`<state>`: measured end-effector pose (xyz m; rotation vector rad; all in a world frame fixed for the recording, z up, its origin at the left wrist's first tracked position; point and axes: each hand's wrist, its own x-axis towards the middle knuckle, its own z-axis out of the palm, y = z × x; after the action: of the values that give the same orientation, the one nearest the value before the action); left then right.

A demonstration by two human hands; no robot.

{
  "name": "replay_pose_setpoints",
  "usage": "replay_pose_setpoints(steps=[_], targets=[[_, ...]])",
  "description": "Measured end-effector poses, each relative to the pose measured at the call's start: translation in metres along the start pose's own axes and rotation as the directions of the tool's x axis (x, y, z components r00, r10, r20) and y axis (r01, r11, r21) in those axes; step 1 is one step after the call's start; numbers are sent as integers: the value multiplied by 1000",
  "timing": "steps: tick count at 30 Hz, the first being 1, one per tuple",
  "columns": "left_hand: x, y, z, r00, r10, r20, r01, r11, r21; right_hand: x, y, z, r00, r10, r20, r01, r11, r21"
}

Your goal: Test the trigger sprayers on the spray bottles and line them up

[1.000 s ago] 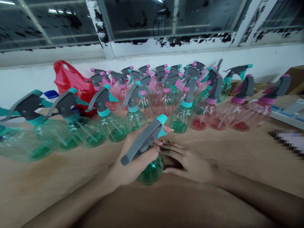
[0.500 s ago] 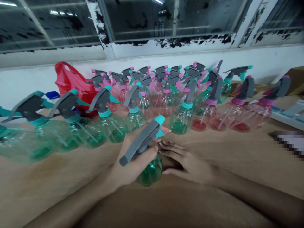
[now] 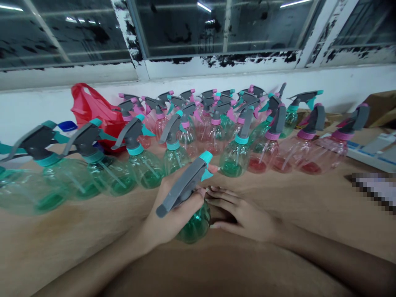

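My left hand [image 3: 173, 210] is wrapped round the neck of a green spray bottle [image 3: 195, 227] with a grey and turquoise trigger head. The bottle stands on the wooden table in front of me, its nozzle pointing away to the right. Its neck is hidden behind my fingers. My right hand [image 3: 241, 208] lies low beside the bottle, fingers stretched out, with the fingertips close to its right side; whether they touch it I cannot tell. Beyond my hands is another green spray bottle [image 3: 232, 163], and a pink spray bottle [image 3: 258, 161] stands to its right.
Several more green and pink spray bottles line the table toward the wall. A red plastic bag [image 3: 93, 109] and a blue cap [image 3: 67, 126] are behind them at left. At right lie a blurred-out flat object [image 3: 375, 189], a white and blue box [image 3: 371, 154] and brown cardboard [image 3: 382, 107].
The view has shifted slightly. Both hands keep nearly the same place, the left still round the green spray bottle and the right beside it.
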<state>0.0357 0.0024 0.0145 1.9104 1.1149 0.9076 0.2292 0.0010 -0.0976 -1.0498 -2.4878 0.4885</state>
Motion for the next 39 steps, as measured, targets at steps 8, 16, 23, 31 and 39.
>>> replay_pose_setpoints(steps=[8, 16, 23, 31, 39], targets=[[-1, -6, 1, 999, -12, -44, 14, 999, 51, 0, -2, 0, 1000, 9, -4, -9, 1000, 7], [-1, -5, 1, 996, -18, -86, 21, 999, 26, 1, -1, -1, 1000, 10, 11, -10, 1000, 3], [-3, -8, 2, 996, 3, -88, 6, 995, 97, 0, -1, 0, 1000, 7, -2, -7, 1000, -1], [-1, -6, 1, 997, 42, -68, -36, 996, 80, 0, 1, 2, 1000, -7, -11, 7, 1000, 2], [0, -4, 1, 999, 46, 5, -46, 999, -17, 0, -2, 0, 1000, 2, -11, -2, 1000, 0]])
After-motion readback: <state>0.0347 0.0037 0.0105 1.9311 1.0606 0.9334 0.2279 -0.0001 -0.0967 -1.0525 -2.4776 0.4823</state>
